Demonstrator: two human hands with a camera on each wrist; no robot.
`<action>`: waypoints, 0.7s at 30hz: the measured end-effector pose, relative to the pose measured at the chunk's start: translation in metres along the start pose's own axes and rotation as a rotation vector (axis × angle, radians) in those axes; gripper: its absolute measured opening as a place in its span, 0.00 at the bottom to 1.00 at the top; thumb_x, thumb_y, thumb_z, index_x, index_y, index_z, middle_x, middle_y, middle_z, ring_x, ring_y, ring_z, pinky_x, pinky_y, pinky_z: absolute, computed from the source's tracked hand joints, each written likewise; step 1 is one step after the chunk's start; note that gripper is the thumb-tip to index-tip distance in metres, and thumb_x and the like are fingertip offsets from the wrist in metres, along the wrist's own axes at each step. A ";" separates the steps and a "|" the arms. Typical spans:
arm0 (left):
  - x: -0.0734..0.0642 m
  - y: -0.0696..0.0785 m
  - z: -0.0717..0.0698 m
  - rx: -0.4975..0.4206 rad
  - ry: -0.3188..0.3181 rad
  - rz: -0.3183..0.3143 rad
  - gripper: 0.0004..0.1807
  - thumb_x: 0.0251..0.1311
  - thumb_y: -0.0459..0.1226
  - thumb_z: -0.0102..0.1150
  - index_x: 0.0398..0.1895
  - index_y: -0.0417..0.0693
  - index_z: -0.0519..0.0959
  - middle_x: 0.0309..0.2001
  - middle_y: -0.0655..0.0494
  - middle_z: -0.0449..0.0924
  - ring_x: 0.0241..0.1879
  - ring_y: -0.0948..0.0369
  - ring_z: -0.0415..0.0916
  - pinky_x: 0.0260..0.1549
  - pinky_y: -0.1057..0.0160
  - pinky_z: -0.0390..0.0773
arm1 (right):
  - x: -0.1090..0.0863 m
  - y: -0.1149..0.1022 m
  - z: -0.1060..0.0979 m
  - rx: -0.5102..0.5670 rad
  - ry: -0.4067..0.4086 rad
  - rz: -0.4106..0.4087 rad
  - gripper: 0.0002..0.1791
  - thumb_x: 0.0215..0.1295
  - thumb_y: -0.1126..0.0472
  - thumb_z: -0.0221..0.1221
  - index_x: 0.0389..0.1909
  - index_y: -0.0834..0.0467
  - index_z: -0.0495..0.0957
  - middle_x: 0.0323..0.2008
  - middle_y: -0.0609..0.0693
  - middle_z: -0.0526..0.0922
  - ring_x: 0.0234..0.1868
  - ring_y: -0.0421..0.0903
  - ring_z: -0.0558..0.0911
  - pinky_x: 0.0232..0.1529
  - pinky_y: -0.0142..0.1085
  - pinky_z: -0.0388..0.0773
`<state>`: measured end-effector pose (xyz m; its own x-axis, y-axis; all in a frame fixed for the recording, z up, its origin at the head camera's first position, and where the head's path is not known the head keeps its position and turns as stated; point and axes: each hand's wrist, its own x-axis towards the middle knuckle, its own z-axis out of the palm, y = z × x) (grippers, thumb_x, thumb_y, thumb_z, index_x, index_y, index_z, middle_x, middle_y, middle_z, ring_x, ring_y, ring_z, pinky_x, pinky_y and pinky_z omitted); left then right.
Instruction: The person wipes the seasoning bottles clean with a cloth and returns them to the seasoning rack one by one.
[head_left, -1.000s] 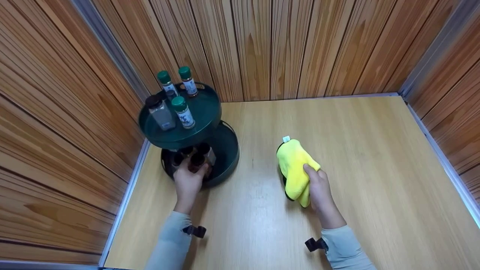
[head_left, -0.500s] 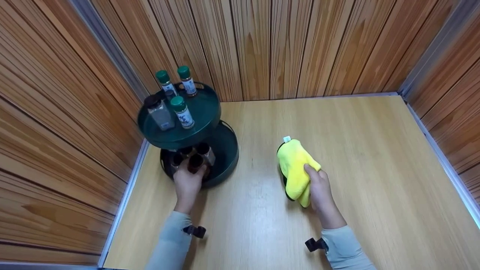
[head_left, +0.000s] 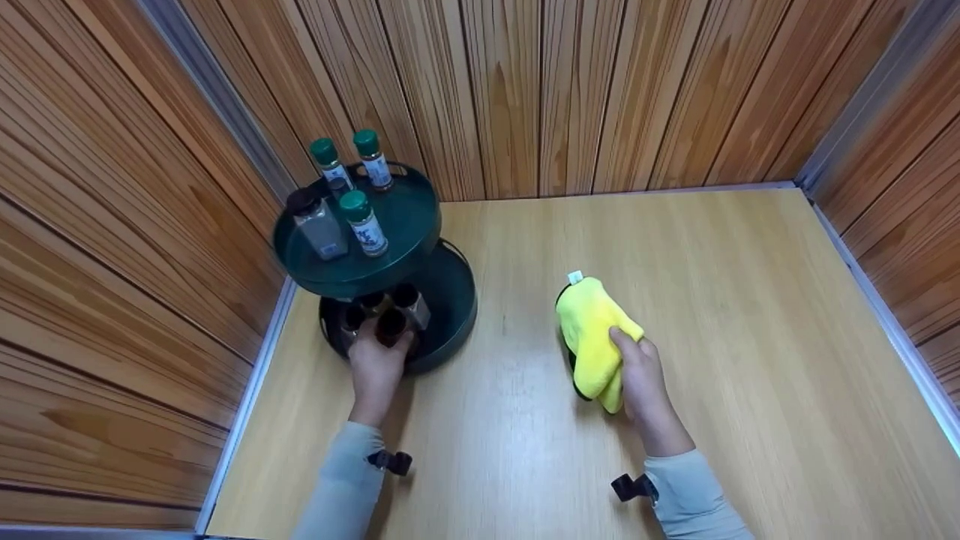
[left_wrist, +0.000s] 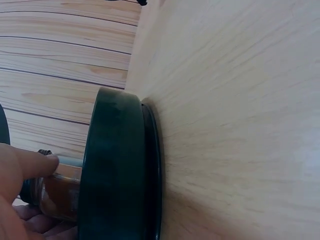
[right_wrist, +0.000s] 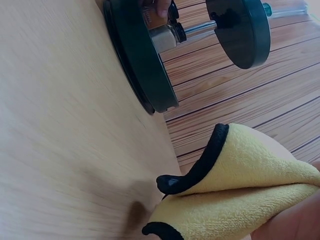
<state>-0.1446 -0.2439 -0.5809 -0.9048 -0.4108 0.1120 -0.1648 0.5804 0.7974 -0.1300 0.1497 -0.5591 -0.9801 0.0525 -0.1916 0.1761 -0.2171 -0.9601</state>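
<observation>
My left hand [head_left: 375, 373] grips a dark-lidded spice jar [head_left: 391, 324] on the lower tier [head_left: 457, 311] of a dark green two-tier round rack. Reddish-brown contents show through the jar [left_wrist: 61, 195] in the left wrist view, with thumb and fingers on either side of it. Its base is hidden by the tier's wall, so I cannot tell whether it touches the floor. Over to the right, my right hand [head_left: 642, 382] holds a yellow cloth [head_left: 592, 337] bunched above the table. Black edging trims the cloth [right_wrist: 240, 170] in the right wrist view.
Several jars share the lower tier, among them a dark-lidded one [head_left: 411, 301] beside the gripped jar. The upper tier [head_left: 409, 225] overhangs them, bearing green-capped bottles [head_left: 367, 229] and a black-capped jar [head_left: 321, 231]. Wood-panelled walls [head_left: 502, 97] bound the table [head_left: 720, 300].
</observation>
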 end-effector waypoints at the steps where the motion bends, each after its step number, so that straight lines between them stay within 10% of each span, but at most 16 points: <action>1: 0.000 0.000 -0.001 0.005 -0.005 0.005 0.28 0.60 0.44 0.71 0.60 0.44 0.75 0.60 0.44 0.80 0.61 0.48 0.76 0.63 0.43 0.73 | 0.000 0.000 0.000 -0.002 0.007 0.001 0.20 0.80 0.51 0.48 0.55 0.66 0.71 0.38 0.52 0.82 0.39 0.46 0.83 0.43 0.38 0.82; 21: -0.001 0.002 -0.007 0.017 -0.039 0.047 0.35 0.62 0.43 0.71 0.71 0.46 0.69 0.68 0.44 0.72 0.67 0.49 0.70 0.69 0.44 0.68 | 0.005 -0.009 -0.012 0.014 0.044 0.007 0.20 0.79 0.52 0.51 0.56 0.66 0.71 0.37 0.48 0.84 0.39 0.43 0.84 0.43 0.36 0.83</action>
<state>-0.1407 -0.2474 -0.5754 -0.9261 -0.3557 0.1254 -0.1286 0.6105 0.7815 -0.1351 0.1635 -0.5540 -0.9738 0.0940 -0.2070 0.1809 -0.2312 -0.9559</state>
